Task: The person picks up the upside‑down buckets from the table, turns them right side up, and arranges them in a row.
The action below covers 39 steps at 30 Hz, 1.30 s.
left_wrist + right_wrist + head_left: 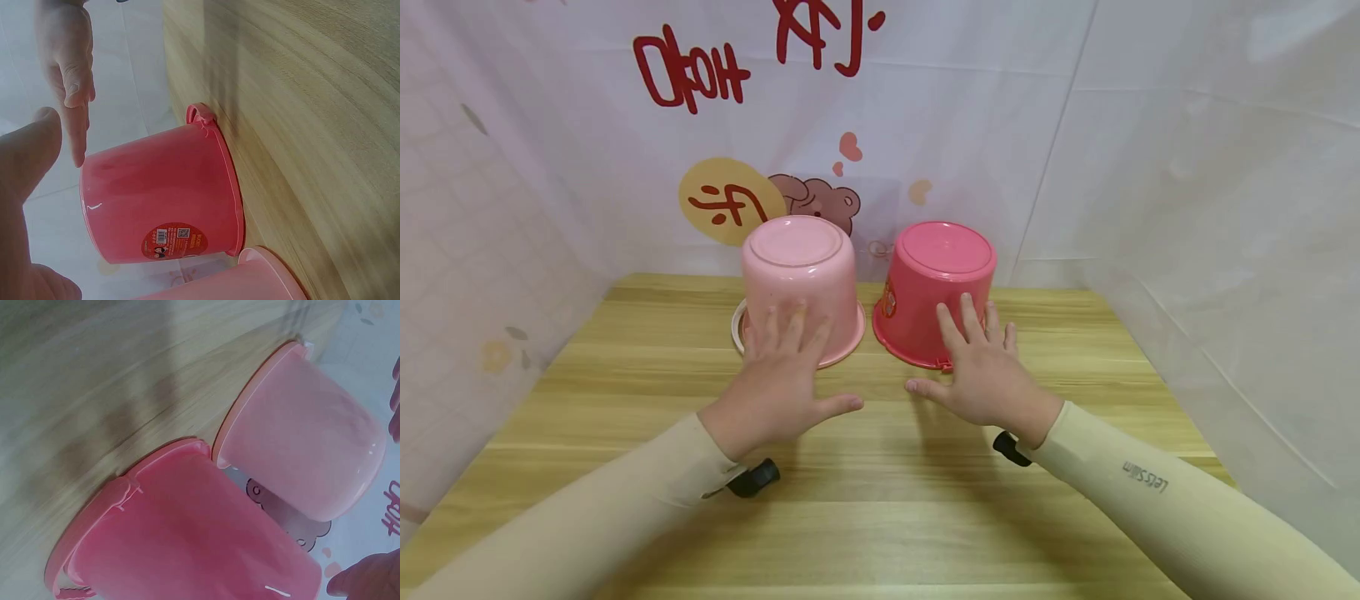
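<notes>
Long cream sleeves (617,483), dark lettering (1145,477) on the right one, black wrist pieces (754,477), bare fingers (792,335)

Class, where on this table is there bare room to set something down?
The table is bare in front between the sleeves; left of the light pink bucket, beyond its white handle; and right of the darker pink bucket. Crowded: the narrow gap between buckets, and before them, where the left hand and right hand spread.
</notes>
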### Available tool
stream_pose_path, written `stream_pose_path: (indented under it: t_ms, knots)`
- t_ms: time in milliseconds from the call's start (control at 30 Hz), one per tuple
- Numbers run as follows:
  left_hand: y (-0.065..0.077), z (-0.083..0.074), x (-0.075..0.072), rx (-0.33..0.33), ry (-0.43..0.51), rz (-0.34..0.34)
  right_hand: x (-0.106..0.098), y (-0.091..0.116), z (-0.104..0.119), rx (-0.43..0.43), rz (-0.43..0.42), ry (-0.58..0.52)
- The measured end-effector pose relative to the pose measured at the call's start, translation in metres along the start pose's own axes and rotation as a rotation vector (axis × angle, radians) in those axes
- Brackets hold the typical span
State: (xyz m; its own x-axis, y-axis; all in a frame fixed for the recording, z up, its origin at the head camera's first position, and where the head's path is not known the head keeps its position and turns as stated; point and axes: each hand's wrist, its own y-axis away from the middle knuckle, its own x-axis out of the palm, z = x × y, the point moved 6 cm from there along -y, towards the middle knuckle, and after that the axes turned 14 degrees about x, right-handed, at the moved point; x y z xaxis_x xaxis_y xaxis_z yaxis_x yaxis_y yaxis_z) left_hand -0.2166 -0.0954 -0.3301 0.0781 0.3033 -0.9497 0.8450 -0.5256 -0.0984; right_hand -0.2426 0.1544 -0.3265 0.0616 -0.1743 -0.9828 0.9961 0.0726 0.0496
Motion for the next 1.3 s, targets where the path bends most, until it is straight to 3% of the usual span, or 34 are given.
stream_pose_path:
  t_ms: [800, 1300]
  knots:
    - [-0.015, -0.004, 0.007, 0.008, 0.017, 0.048, 0.003, -0.005, -0.013, 0.012, -0.005, 0.007]
    - [-0.028, -0.016, 0.016, 0.088, 0.020, 0.027, 0.010, -0.006, -0.023, 0.014, 0.020, 0.020]
